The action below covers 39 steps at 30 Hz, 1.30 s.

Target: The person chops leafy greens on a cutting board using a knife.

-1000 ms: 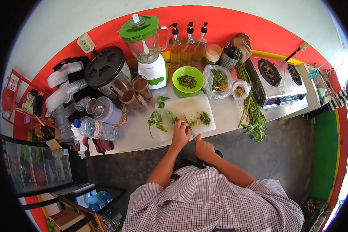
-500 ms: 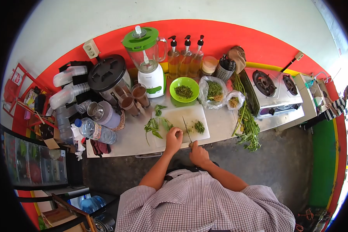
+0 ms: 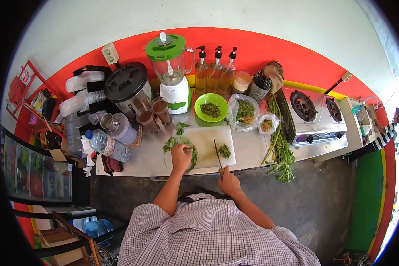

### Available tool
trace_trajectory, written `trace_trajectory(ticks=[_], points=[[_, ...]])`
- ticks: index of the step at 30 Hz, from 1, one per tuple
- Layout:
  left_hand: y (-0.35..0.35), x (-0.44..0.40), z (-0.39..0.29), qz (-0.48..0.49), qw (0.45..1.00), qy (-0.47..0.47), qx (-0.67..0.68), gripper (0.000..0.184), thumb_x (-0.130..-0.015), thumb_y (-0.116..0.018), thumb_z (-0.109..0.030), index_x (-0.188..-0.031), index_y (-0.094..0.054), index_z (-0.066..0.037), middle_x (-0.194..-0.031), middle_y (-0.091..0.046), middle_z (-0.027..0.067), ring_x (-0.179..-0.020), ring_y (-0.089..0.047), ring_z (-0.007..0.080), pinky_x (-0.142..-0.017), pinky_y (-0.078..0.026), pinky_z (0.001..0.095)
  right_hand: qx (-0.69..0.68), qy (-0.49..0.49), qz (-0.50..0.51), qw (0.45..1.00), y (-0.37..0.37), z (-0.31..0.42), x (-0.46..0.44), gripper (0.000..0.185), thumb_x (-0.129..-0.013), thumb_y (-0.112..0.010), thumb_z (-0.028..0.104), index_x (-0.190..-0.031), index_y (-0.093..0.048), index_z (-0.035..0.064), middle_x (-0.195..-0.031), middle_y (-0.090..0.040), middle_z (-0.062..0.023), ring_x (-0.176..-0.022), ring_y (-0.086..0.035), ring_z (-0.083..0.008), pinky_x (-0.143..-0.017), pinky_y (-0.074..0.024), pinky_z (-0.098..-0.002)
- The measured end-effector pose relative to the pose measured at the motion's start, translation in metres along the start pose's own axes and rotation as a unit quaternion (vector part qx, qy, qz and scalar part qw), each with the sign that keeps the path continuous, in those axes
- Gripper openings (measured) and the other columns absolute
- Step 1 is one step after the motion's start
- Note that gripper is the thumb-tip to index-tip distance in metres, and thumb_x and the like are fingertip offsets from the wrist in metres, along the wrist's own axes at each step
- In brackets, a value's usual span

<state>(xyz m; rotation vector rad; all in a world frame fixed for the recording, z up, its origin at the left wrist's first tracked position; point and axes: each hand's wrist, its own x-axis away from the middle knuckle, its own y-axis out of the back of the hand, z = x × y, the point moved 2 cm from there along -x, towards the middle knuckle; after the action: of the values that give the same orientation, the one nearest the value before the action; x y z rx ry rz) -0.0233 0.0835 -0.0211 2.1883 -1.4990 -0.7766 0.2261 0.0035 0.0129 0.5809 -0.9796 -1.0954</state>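
A long counter (image 3: 144, 156) stretches before a person in a checked shirt (image 3: 208, 235), with a stove (image 3: 321, 124) near its right end, a blender (image 3: 175, 95) at the back and green stalks (image 3: 283, 165) trailing past its front edge. At the centre lies a white board (image 3: 206, 142), a green bowl (image 3: 211, 98) of cut greens just behind it. The left hand (image 3: 181, 156) bends over leaves (image 3: 171, 142) at the board's left side, its fingers curled down among them, though whether they grip any cannot be told from above. The right hand (image 3: 229, 183) stands beyond the counter's front edge, fingers wrapped round the handle of a knife (image 3: 217, 154), whose blade reaches over the board's near edge, tip pointing away from the shirt, beside a small heap of chopped leaves (image 3: 224, 151). Good handling here seems to call for a quiet blade while the left hand is among the leaves, stems gathered snugly, fingertips tucked back, and the heap kept apart from whole leaves. The board's near edge sits close to the counter's lip, so scraps could drop to the floor (image 3: 270, 195). Board surface shows between left hand and blade, giving sideways room; behind, the bowl limits reach.
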Motion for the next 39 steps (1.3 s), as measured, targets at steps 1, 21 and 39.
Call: trace_trajectory(ticks=[1, 21, 39], points=[[0.002, 0.002, -0.013, -0.001, 0.997, -0.023, -0.067, 0.018, -0.079, -0.079, -0.014, -0.087, -0.066, -0.004, -0.086, -0.063, 0.0119, -0.087, -0.062, 0.0314, -0.081, -0.049, 0.0437, -0.013, -0.002, -0.008, 1.0, 0.002, -0.001, 0.0, 0.051, -0.086, -0.065, 0.026, -0.121, -0.038, 0.0017, -0.092, -0.067, -0.0334, -0.087, -0.066, -0.053, -0.079, -0.0522, -0.0605], [0.014, 0.005, -0.037, -0.001, 0.997, 0.019, 0.079, 0.017, -0.089, -0.073, -0.013, -0.092, -0.062, 0.001, -0.089, -0.066, 0.0148, -0.085, -0.066, 0.0287, -0.077, -0.051, 0.0383, -0.017, 0.004, -0.031, 0.999, 0.007, -0.003, 0.004, 0.044, -0.091, -0.065, 0.033, -0.117, -0.046, 0.0031, -0.087, -0.069, -0.0297, -0.082, -0.067, -0.0499, -0.074, -0.0524, -0.0602], [0.025, 0.012, 0.011, 0.068, 0.918, 0.272, 0.281, 0.025, -0.103, -0.058, -0.028, -0.096, -0.063, -0.005, -0.088, -0.061, -0.001, -0.079, -0.057, 0.0083, -0.071, -0.049, 0.027, -0.002, -0.006, -0.052, 0.999, -0.003, 0.002, 0.021, 0.039, -0.092, -0.063, 0.032, -0.114, -0.051, 0.0021, -0.084, -0.068, -0.0295, -0.079, -0.066, -0.0501, -0.073, -0.0523, -0.0602]])
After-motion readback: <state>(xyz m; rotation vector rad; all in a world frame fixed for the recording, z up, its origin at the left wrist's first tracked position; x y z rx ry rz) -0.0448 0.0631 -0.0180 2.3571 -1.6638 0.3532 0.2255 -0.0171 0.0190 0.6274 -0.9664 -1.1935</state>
